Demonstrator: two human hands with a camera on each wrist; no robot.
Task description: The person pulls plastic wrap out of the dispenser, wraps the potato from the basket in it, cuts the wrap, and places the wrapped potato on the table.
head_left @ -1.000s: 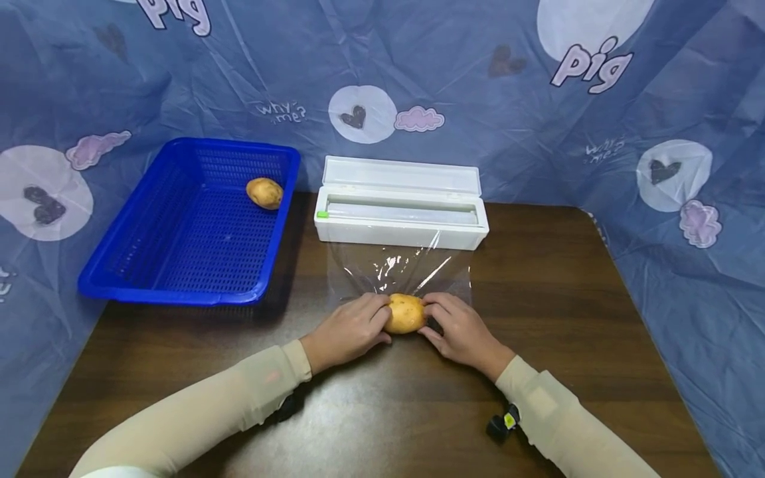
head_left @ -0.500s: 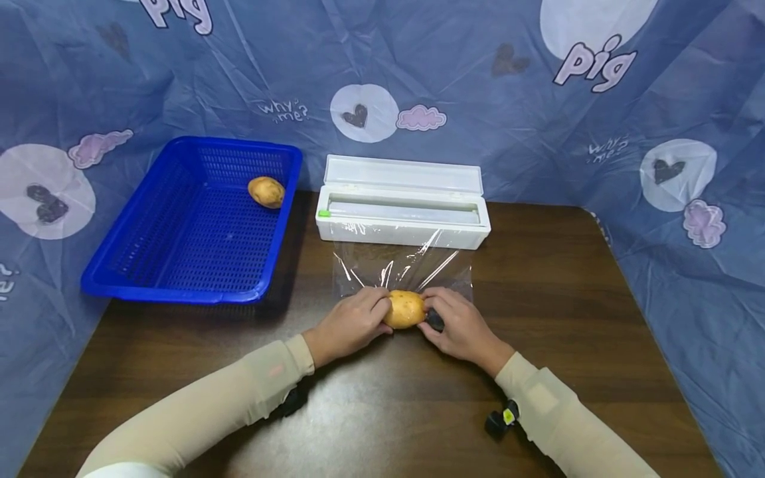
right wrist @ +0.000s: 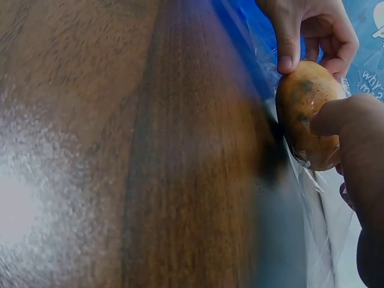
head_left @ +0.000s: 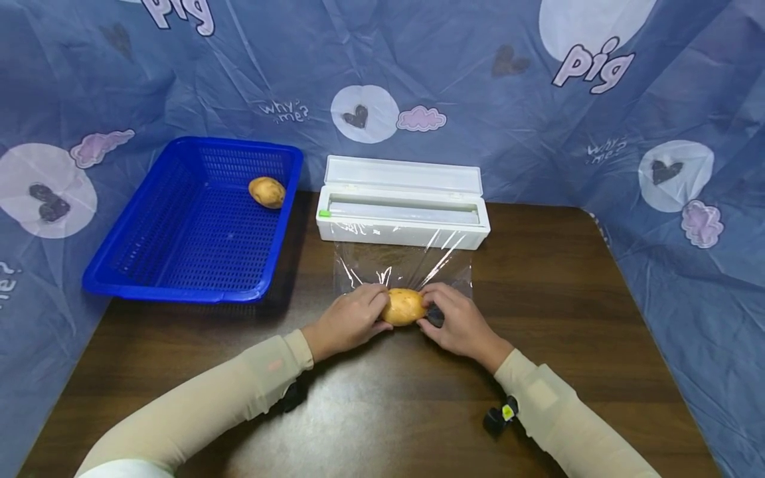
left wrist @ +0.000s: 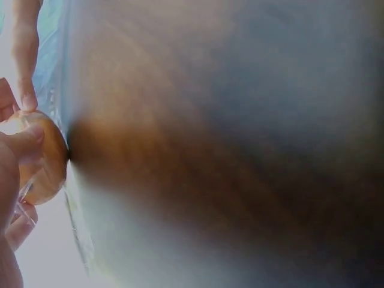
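Note:
Both hands hold a yellow potato (head_left: 404, 307) over the middle of the table, one at each end. My left hand (head_left: 349, 320) grips its left end, thumb on the near side. At the other end the fingers and thumb of my right hand (head_left: 459, 325) pinch it. Clear cling film (head_left: 406, 264) stretches from the potato back to a white film dispenser (head_left: 403, 227), whose lid stands up. In the right wrist view, shiny film clings to the potato (right wrist: 307, 114). The left wrist view shows the potato (left wrist: 51, 165) partly hidden by fingers.
To the left stands a blue plastic basket (head_left: 173, 293) with another potato (head_left: 267, 192) in its far right corner. A green slider (head_left: 325, 214) sits at the dispenser's left end. A patterned blue cloth (head_left: 508, 133) hangs behind the brown wooden table (head_left: 574, 299).
The potato and both hands have moved slightly away from me, toward the dispenser. Creases in the film have shifted. The dispenser and basket stay put.

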